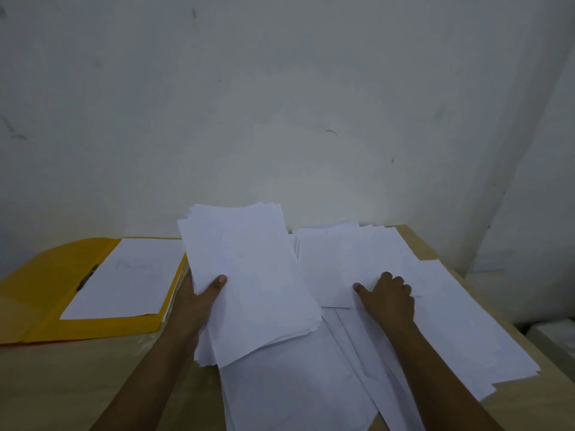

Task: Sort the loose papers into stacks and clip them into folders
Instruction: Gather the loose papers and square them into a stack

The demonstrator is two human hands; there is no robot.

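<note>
Clearly the sorting step is under way, not the clipping: the left hand (202, 293) grips a thick stack of white sheets (249, 284) just right of the open yellow folder (37, 293), thumb on top and fingers hidden beneath, the stack tilted up off the wooden table (62, 384). Farther right of the folder, the right hand (389, 295) rests on the loose papers (435, 321) spread across the table, thumb stretched out flat and fingers curled down onto a sheet, apparently starting to draw one free; whether it already pinches a sheet cannot be told. The folder lies flat against the wall (280, 88), with a filed white sheet (124, 275) on its right leaf and a dark clip (88, 276) along that sheet's left edge. The next move probably calls for separating a single sheet from the spread and laying it on the held stack, squaring the edges, which now fan unevenly. Any print on the papers is washed out, and the faint writing on the filed sheet is unreadable. The spread runs off the bottom of the view, the folder's left leaf is cut by the frame edge, and how many sheets lie under the held stack is hidden.
</note>
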